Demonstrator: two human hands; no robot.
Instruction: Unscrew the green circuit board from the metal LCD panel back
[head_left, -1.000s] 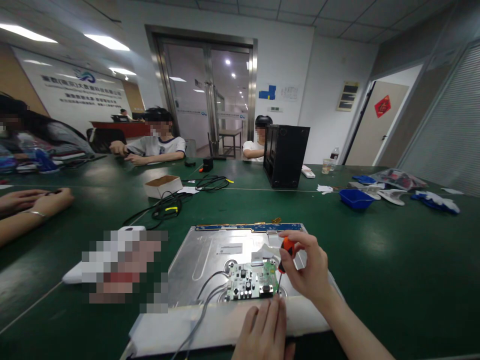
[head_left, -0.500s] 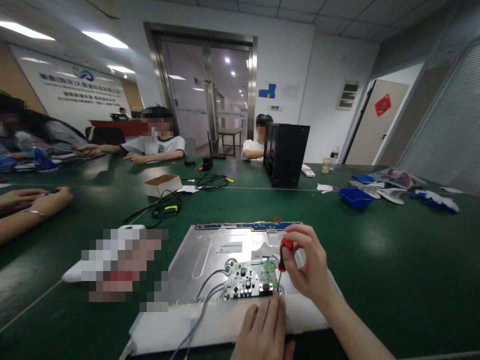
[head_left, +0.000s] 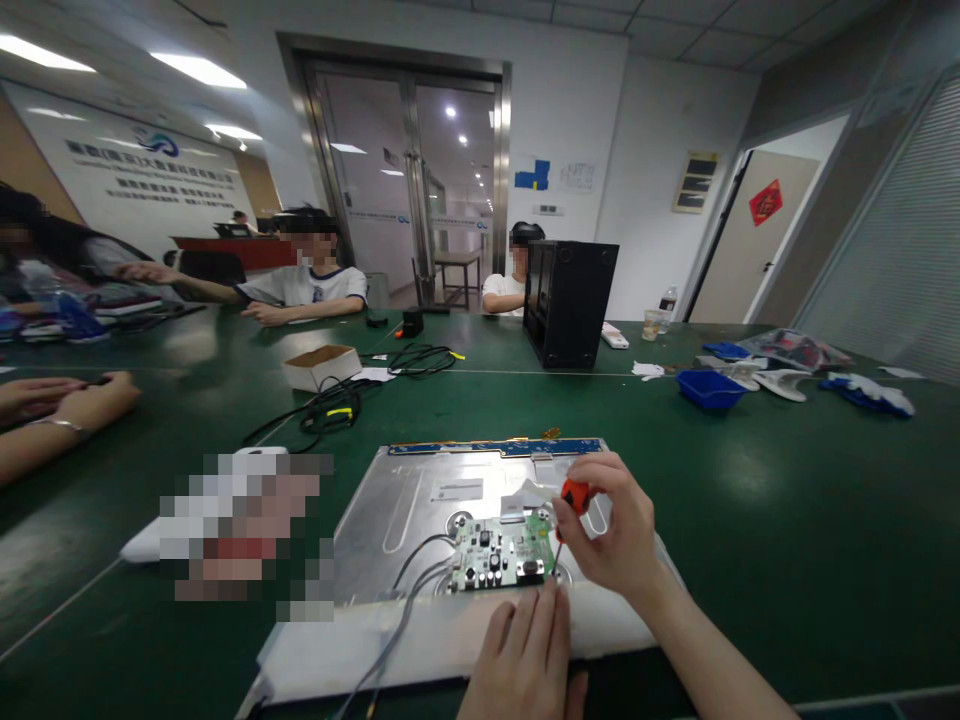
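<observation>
A screwdriver (head_left: pixel 576 496) with a red and black handle is pinched in my right hand (head_left: pixel 621 535). Its thin shaft points down at the lower right corner of a green circuit board (head_left: pixel 499 550). This board sits on a silver metal panel (head_left: pixel 367 535), which lies flat on the table. My left hand (head_left: pixel 521 655) rests with fingers stretched out across the white edge strip (head_left: pixel 360 650), fingertips beside the screwdriver tip. Grey cables (head_left: pixel 411 612) run from the board's left side over the strip. The tip's exact contact point is too small to make out.
On the green table (head_left: pixel 780 530) stand a cardboard box (head_left: pixel 322 372), black cables (head_left: pixel 315 420), a black computer case (head_left: pixel 574 305) and a blue tray (head_left: pixel 709 390). A blurred white object (head_left: pixel 217 500) lies at left, near another person's hands (head_left: pixel 97 405). More people sit beyond.
My right hand's fingers have shifted on the screwdriver handle, and the handle now leans more towards me. My left hand stays in place on the strip. The view has shifted slightly.
</observation>
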